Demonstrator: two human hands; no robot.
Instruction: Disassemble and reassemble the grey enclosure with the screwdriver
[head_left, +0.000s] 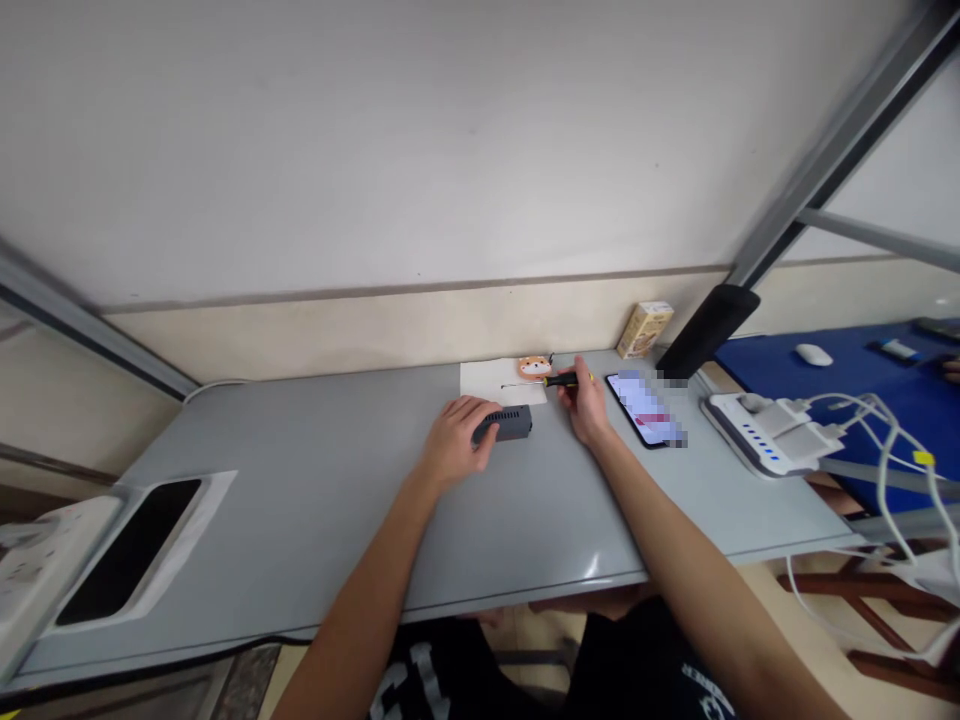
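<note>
My left hand (455,440) grips the left end of a dark grey rectangular box with slots along its top (514,422), which lies on the grey desk. In my right hand (586,405) is a screwdriver (561,380) with a black and yellow handle. Its thin metal shaft points left, over a sheet of white paper (480,377). Just behind the shaft sits a small orange and white animal-face item (534,367). The screwdriver tip is apart from the grey box.
Right of my right hand lies a lit phone (643,410). Behind it stand a small yellowish carton (645,330) and a black upright object (709,330). A white power strip with cables (765,435) is at the right edge. A dark phone (131,550) lies at the far left.
</note>
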